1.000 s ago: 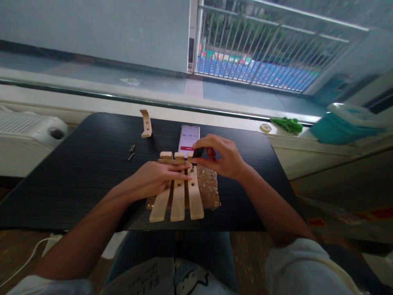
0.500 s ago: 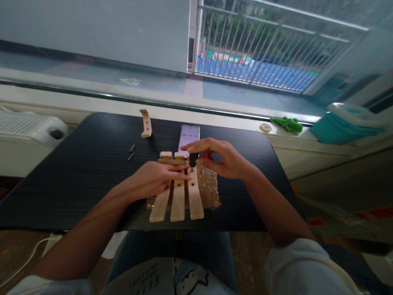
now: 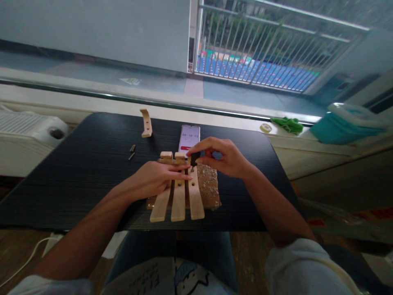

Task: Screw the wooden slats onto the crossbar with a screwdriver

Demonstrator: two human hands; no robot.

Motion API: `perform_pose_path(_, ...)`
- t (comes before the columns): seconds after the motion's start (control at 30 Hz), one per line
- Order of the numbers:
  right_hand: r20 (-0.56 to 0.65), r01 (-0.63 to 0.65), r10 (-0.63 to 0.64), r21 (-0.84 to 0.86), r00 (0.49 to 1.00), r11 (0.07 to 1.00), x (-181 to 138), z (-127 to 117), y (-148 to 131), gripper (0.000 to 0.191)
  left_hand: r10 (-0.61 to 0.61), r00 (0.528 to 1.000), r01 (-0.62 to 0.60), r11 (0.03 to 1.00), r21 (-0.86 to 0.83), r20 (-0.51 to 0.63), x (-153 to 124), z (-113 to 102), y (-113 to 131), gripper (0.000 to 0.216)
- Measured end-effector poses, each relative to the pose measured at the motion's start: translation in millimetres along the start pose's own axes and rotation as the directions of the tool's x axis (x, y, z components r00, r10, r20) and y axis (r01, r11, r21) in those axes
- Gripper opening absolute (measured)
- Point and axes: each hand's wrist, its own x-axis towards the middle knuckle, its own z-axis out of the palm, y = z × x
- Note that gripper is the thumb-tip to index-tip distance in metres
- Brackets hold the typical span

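Note:
Three curved wooden hook pieces lie side by side, the right one (image 3: 196, 203) under a short black-handled screwdriver (image 3: 194, 158). My right hand (image 3: 222, 157) grips that handle between thumb and fingers, its tip at the upper hole of the right piece. My left hand (image 3: 153, 178) lies across the pieces with fingers stretched out, two of them spread on either side of the tip. Beneath the wood is a brown, tape-wrapped block (image 3: 210, 186). The middle piece (image 3: 178, 209) shows a screw in its lower hole. My left hand partly hides the left piece (image 3: 161, 207).
A phone (image 3: 188, 135) with a running timer lies behind the block. One loose wooden hook (image 3: 146, 123) stands at the back left, with several screws (image 3: 132, 152) nearer. On the sill are a tape roll (image 3: 265, 128), a green cloth (image 3: 287, 124) and a teal bin (image 3: 334, 127).
My right fingers have shifted slightly on the screwdriver handle, uncovering more of the phone screen. My left hand stays in place on the wooden pieces.

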Motion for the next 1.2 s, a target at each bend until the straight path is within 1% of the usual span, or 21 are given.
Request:
perform_pose_path(0.1, -0.045, 0.023, -0.024, -0.013, 0.999, 1.000, -0.6, 1.4, 2.7, 0.017, -0.010, 1.000, 0.009, 1.000, 0.030, 0.023, 0.5, -1.2, 0.7, 0.055)
perform_pose_path(0.27, -0.094, 0.083, -0.087, -0.039, 0.992, 0.996, -0.8, 3.3, 5.5, 0.019, 0.013, 1.000, -0.013, 1.000, 0.027, 0.006, 0.5, -2.3, 1.7, 0.059)
perform_pose_path(0.43, -0.118, 0.099, -0.111, -0.102, 0.987, 0.990, -0.9, 4.2, 5.4, 0.020, 0.003, 1.000, -0.003, 0.999, 0.052, 0.005, 0.6, -2.7, 2.6, 0.054)
perform_pose_path(0.67, -0.138, 0.104, -0.133, -0.200, 0.981, 0.974, -2.2, 6.1, 5.3, 0.020, -0.018, 0.999, 0.016, 0.999, 0.030, 0.042, 1.6, -5.4, 4.9, 0.058)
perform_pose_path(0.83, -0.148, 0.090, -0.125, -0.225, 0.981, 0.970, -2.2, 6.1, 5.5, 0.021, -0.003, 1.000, 0.002, 0.999, 0.049, 0.027, 1.2, -4.5, 4.2, 0.059)
perform_pose_path(1.03, -0.150, 0.106, -0.143, -0.232, 0.978, 0.967, -2.4, 6.2, 5.3, 0.020, 0.009, 1.000, -0.010, 0.998, 0.060, 0.018, 1.0, -2.4, 2.1, 0.061)
perform_pose_path(1.2, -0.138, 0.098, -0.135, -0.242, 0.981, 0.965, -2.0, 6.0, 4.2, 0.019, 0.007, 1.000, -0.008, 0.998, 0.063, 0.015, 1.0, -3.1, 2.8, 0.059)
